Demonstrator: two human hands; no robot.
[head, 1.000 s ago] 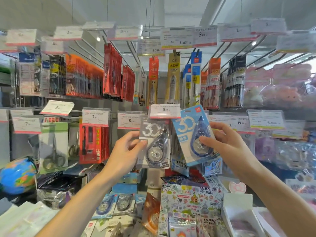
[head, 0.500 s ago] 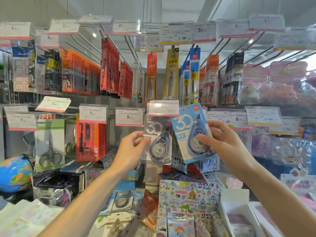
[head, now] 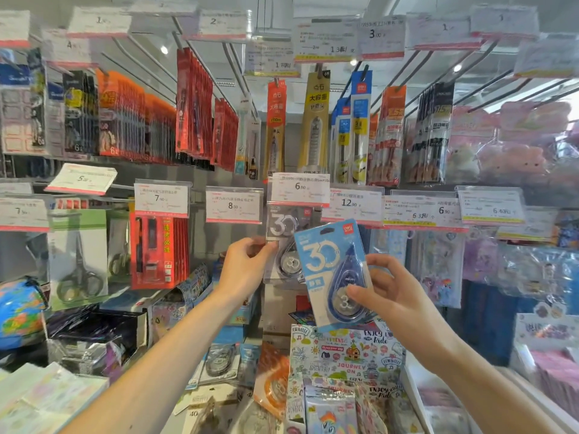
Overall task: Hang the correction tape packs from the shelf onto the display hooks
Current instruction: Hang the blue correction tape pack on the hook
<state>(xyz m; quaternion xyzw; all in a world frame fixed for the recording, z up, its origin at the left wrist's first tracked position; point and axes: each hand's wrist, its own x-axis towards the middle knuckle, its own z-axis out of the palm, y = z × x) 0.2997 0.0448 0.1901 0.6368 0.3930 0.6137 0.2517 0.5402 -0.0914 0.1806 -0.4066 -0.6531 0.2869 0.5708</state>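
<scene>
Two hands, left (head: 247, 264) pinching half-hidden grey pack (head: 280, 242), right (head: 385, 292) gripping blue pack (head: 326, 261); hook unseen behind price tag (head: 300, 189).

price tag (head: 300, 190) fronting hook, grey pack (head: 279, 228) hanging

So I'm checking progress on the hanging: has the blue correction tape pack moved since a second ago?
Yes. The blue correction tape pack in the right hand has dropped lower, away from the 6.00 price tag it nearly touched.

Left hand (head: 247, 264) pinches grey pack (head: 283, 242); right hand (head: 387, 296) holds blue pack (head: 329, 264).
</scene>
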